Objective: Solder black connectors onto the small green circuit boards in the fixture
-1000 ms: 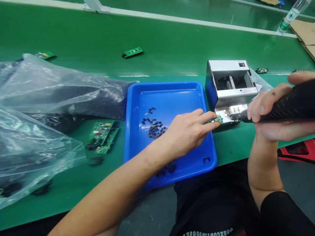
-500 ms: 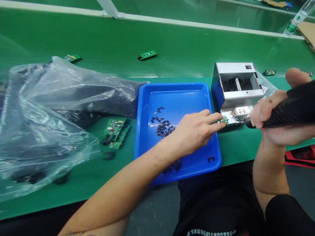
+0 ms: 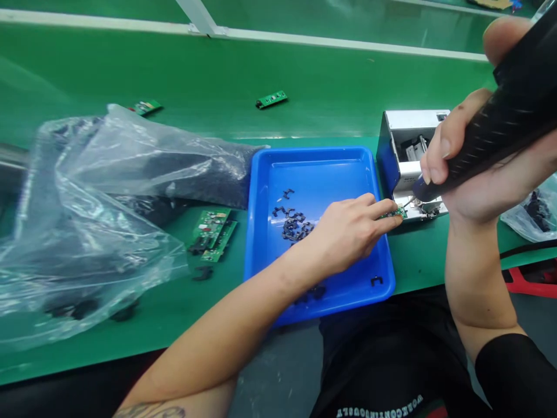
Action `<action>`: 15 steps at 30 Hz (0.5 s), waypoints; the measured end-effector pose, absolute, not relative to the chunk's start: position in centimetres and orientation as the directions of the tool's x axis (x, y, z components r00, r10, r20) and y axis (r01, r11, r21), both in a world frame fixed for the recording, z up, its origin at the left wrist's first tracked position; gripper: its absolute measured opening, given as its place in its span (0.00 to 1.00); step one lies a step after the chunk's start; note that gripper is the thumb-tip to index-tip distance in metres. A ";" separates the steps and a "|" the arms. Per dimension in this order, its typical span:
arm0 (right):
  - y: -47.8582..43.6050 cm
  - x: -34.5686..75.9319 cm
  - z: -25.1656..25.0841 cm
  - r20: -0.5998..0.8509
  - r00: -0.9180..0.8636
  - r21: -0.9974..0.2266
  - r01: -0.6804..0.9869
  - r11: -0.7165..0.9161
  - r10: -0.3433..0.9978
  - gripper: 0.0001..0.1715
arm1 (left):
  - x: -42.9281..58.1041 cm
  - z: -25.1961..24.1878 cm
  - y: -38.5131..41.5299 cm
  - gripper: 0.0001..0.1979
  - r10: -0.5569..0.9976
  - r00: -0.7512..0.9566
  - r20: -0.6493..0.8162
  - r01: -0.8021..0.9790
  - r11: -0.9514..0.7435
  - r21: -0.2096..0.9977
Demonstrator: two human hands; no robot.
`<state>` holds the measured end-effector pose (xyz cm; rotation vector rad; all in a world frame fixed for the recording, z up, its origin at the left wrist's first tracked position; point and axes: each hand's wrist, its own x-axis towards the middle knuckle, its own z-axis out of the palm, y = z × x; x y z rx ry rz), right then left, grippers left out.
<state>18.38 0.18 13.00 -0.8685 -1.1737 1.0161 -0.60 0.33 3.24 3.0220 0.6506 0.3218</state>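
Note:
My left hand [image 3: 354, 232] reaches over the blue tray [image 3: 249, 255] and pinches a small green circuit board [image 3: 401, 212] between thumb and fingers. My right hand [image 3: 474, 157] is wrapped round a black electric screwdriver [image 3: 491, 125], tilted with its thin bit pointing down and left. The bit's tip is at the circuit board; whether it touches a screw is too small to tell. Just behind the board stands a silver screw feeder [image 3: 413, 168], partly covered by my right hand. Small black plastic clips [image 3: 296, 226] lie loose in the tray, several in a heap.
Left of the tray lie stacked circuit boards [image 3: 211, 229] and a large clear plastic bag [image 3: 130, 174] with dark contents. Another board [image 3: 272, 100] rests further back. At the right are a smaller bag [image 3: 533, 209] of black parts and a red-edged object [image 3: 531, 284].
My right hand has tipped the screwdriver more steeply, bringing its bit from the screw feeder to the board. The left hand keeps its pinch on the board. The view has shifted slightly.

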 end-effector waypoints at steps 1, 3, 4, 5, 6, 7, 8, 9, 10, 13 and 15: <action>0.2 18.2 12.8 0.338 0.081 -0.915 -0.204 0.348 0.938 0.45 | -0.6 3.3 0.3 0.18 0.407 0.893 0.193 0.399 -0.914 0.076; 0.3 17.8 12.2 0.370 0.083 -0.895 -0.235 0.379 0.925 0.47 | -0.6 3.3 0.3 0.18 0.404 0.893 0.198 0.396 -0.915 0.082; 0.3 17.6 11.9 0.381 0.077 -0.891 -0.237 0.388 0.921 0.48 | -0.7 3.3 0.3 0.18 0.406 0.892 0.201 0.397 -0.914 0.086; 0.3 17.5 11.7 0.397 0.078 -0.884 -0.236 0.404 0.914 0.48 | -0.7 3.3 0.3 0.18 0.407 0.890 0.204 0.397 -0.913 0.089; 0.3 17.4 11.4 0.415 0.073 -0.877 -0.232 0.420 0.907 0.48 | -0.7 3.3 0.3 0.17 0.407 0.890 0.205 0.397 -0.913 0.092; 0.3 17.3 11.2 0.425 0.054 -0.877 -0.221 0.426 0.903 0.48 | -0.8 3.3 0.3 0.17 0.406 0.890 0.207 0.395 -0.914 0.092; 0.4 17.3 11.1 0.440 0.034 -0.874 -0.213 0.437 0.897 0.48 | -0.8 3.3 0.3 0.17 0.406 0.891 0.206 0.395 -0.914 0.092; 0.4 17.3 10.9 0.459 0.023 -0.867 -0.209 0.453 0.888 0.49 | -0.8 3.3 0.3 0.17 0.405 0.892 0.202 0.394 -0.915 0.090; 0.5 17.3 10.8 0.469 0.016 -0.863 -0.206 0.462 0.883 0.49 | -0.8 3.3 0.3 0.18 0.404 0.892 0.200 0.394 -0.915 0.090; 0.5 17.1 10.4 0.474 0.029 -0.861 -0.195 0.470 0.880 0.46 | -0.8 3.2 0.3 0.18 0.408 0.892 0.196 0.397 -0.913 0.095; 0.4 16.8 10.3 0.448 0.061 -0.875 -0.174 0.452 0.892 0.44 | -0.7 3.1 0.3 0.18 0.409 0.890 0.200 0.396 -0.912 0.105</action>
